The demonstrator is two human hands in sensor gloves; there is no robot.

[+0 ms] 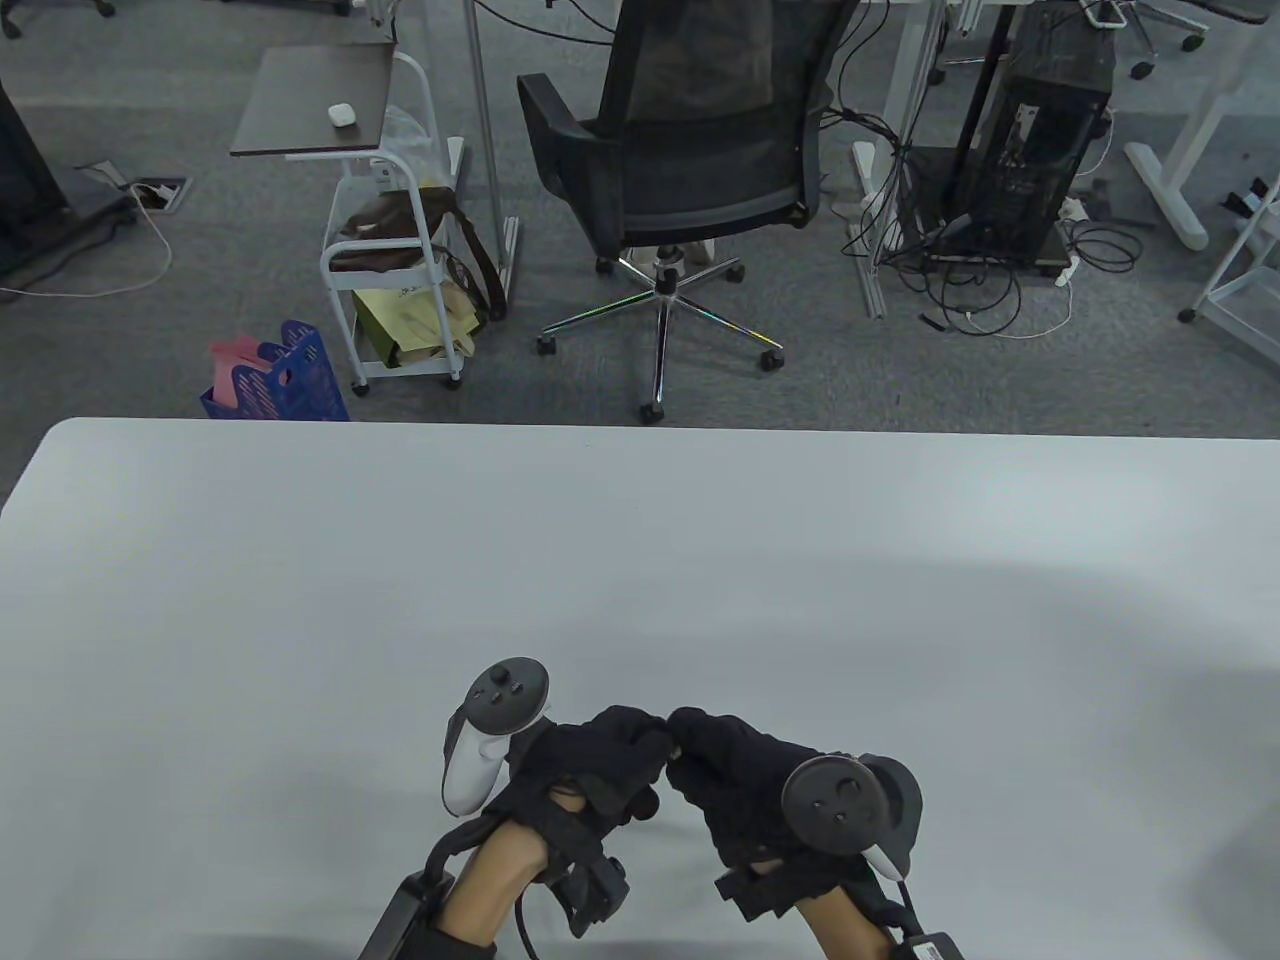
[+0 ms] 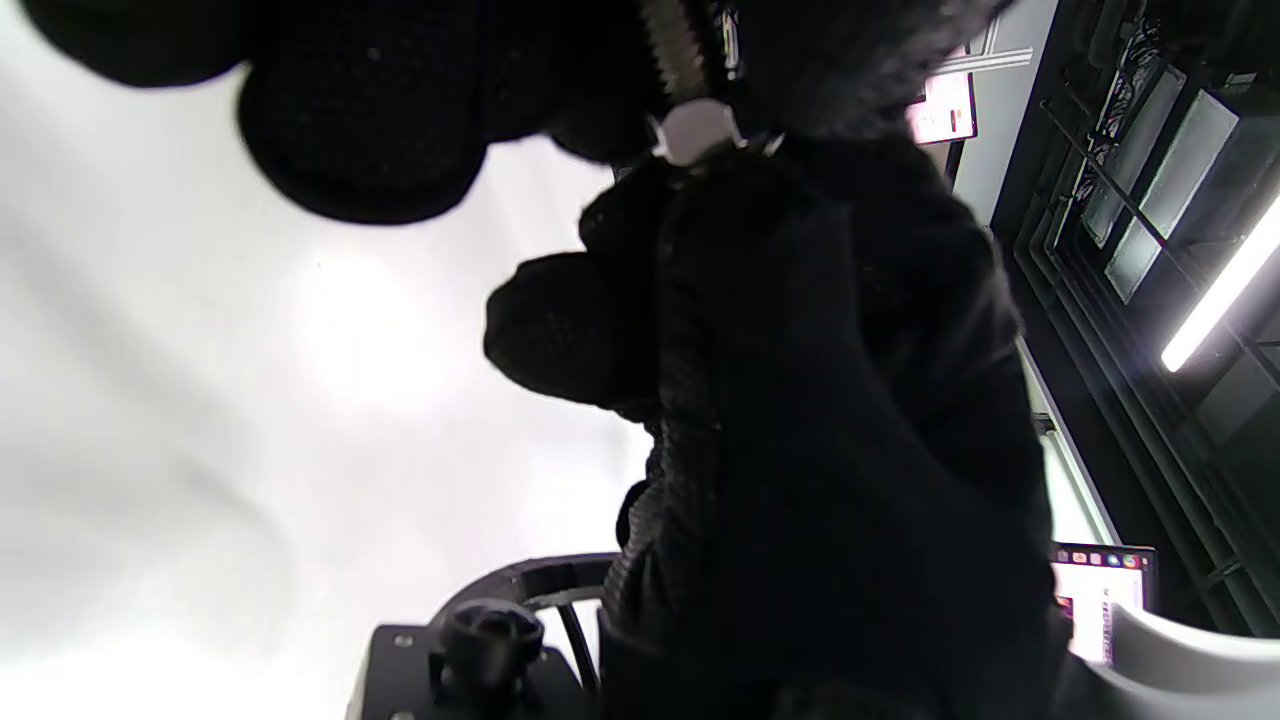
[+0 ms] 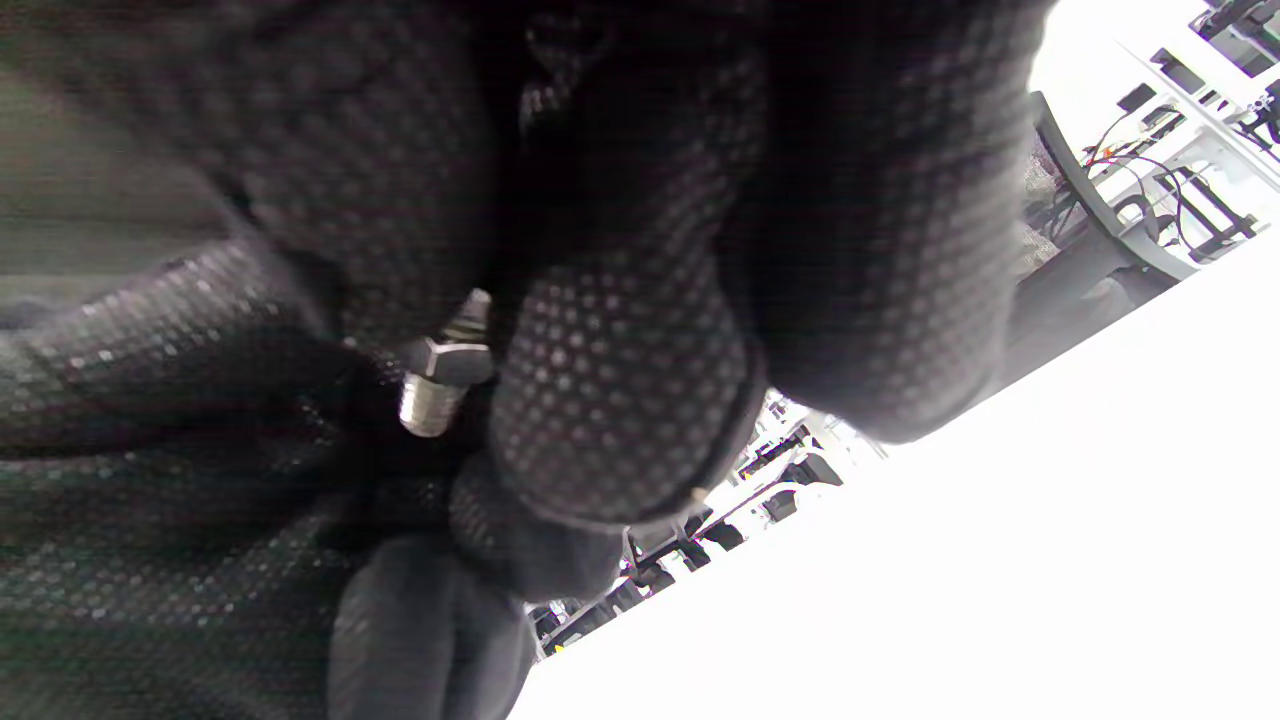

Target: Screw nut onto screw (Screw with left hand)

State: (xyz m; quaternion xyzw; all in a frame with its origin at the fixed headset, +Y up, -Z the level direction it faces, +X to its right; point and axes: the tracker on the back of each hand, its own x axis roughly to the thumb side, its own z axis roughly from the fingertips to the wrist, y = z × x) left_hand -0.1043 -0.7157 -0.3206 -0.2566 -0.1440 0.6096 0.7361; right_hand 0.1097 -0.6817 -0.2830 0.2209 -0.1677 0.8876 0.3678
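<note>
My two gloved hands meet fingertip to fingertip just above the table's near edge. The left hand (image 1: 640, 750) and right hand (image 1: 700, 745) pinch one small metal piece between them. In the right wrist view it is a silver screw (image 3: 432, 405) with a hex nut (image 3: 447, 360) on its thread, held between my right fingers (image 3: 620, 400) and the left glove. The left wrist view shows the hex nut (image 2: 695, 130) and the threaded shaft (image 2: 680, 50) among the left fingertips. The table view hides both parts.
The white table (image 1: 640, 560) spreads wide around the hands. Beyond its far edge stand an office chair (image 1: 690, 150), a white trolley (image 1: 400, 270) and a blue basket (image 1: 280, 385) on the floor.
</note>
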